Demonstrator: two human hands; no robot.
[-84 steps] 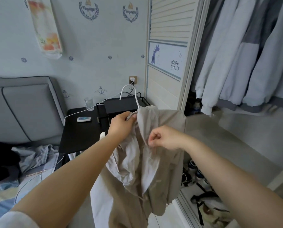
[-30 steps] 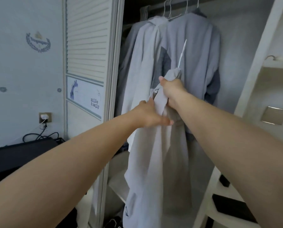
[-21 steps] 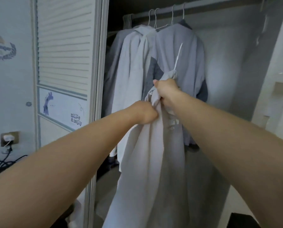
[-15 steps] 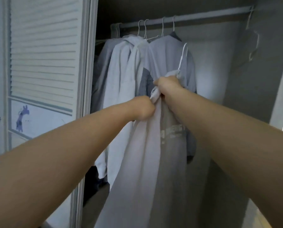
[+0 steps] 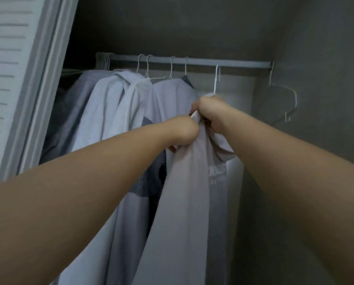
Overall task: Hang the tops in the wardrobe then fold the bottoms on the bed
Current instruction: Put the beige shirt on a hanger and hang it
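Basically beige top [image 5: 184,202], printed chest.

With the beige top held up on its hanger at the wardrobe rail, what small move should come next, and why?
Probably lift a little and set the hanger hook over the rail: its tip sits just below the bar. The right hand grips the beige top at the hanger neck, and the left hand grips its fabric.

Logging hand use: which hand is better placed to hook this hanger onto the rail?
Right hand: it grips the top directly under the hanger hook, just below the rail. Left hand holds fabric lower down.
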